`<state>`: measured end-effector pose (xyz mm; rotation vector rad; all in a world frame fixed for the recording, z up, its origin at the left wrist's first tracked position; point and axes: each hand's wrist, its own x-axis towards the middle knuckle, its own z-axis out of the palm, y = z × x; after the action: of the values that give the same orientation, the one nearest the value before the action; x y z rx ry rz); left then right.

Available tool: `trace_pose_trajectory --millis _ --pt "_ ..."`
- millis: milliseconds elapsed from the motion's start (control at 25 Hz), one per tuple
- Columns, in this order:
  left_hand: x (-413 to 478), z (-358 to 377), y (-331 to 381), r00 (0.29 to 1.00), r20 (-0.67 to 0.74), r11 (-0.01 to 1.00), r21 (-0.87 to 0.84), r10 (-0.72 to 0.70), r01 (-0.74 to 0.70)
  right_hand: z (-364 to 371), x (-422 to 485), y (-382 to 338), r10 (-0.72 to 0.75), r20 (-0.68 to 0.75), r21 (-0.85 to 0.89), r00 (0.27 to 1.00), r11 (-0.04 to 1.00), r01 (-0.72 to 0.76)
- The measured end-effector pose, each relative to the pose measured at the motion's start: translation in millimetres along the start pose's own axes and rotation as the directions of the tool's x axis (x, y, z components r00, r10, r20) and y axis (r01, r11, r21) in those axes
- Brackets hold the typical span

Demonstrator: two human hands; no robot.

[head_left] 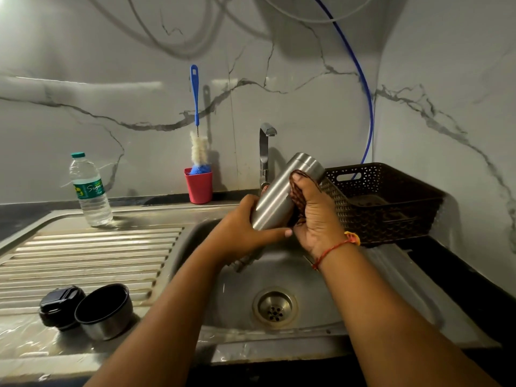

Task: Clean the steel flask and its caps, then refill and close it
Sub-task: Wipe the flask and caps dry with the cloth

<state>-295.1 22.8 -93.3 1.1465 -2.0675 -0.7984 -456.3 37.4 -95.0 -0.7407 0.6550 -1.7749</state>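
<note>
Your left hand (245,220) grips the steel flask (279,196), tilted over the sink (324,289) at centre frame. Your right hand (315,219) clutches a brown scrubber (296,201) against it in curled fingers. Rotate the flask so every side gets scrubbed.

Over the sink (223,289) at centre, the left hand (245,222) grips the steel flask (279,196), tilted toward 1 o'clock, while the right hand (312,219) holds a brown scrubber (295,201) against its side. At 8 o'clock on the drainboard (83,255), the black cap (60,305) and steel cup cap (106,314) sit just beside each other. A water bottle (90,191) stands at 10 o'clock and a brown basket (391,208) at 3 o'clock.
</note>
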Motion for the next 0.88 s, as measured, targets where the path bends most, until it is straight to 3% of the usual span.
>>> trace_pose_trajectory --millis 40,80,160,240,320,400,560,680,760,880 --pt "-1 5 2 0.999 -0.018 0.989 0.143 0.039 -0.036 0 1 2 -0.007 -0.009 -0.048 1.000 0.999 0.007" --pt "-2 8 1 1.000 0.002 0.989 0.148 0.019 -0.019 -1 1 2 0.002 0.000 -0.084 1.000 0.996 -0.002" --pt "-4 4 -4 0.975 0.198 0.965 -0.218 -0.103 0.146 -3 -3 -3 0.078 0.070 -0.051 0.994 0.996 -0.075" --pt "-9 -5 -8 0.872 0.478 0.774 -0.512 -0.105 0.374 -8 -5 -9 0.118 0.170 0.071 0.978 0.989 -0.132" --pt "-12 -12 -13 0.812 0.582 0.699 -0.566 -0.038 0.438 -8 -6 -12 0.081 0.229 0.144 0.970 0.983 -0.116" --pt "-11 -14 -13 0.829 0.557 0.723 -0.554 -0.046 0.412 -4 -7 -13 0.045 0.216 0.123 0.975 0.990 -0.073" --pt "-11 -18 -7 0.899 0.402 0.889 -0.331 -0.172 0.318 -2 -1 -15 -0.095 0.030 -0.143 0.995 0.985 0.098" --pt "-6 -14 -6 0.969 0.200 0.987 0.091 -0.145 0.129 -5 1 -13 -0.284 -0.052 -0.433 0.957 0.870 0.235" --pt "-4 -12 -8 0.993 0.079 0.935 0.351 -0.083 0.051 -2 0 -8 -0.412 0.019 -0.626 0.911 0.706 0.332" --pt "-2 -12 -13 1.000 -0.019 0.830 0.558 -0.001 0.012 1 1 -4 -0.540 0.143 -0.884 0.829 0.307 0.353"
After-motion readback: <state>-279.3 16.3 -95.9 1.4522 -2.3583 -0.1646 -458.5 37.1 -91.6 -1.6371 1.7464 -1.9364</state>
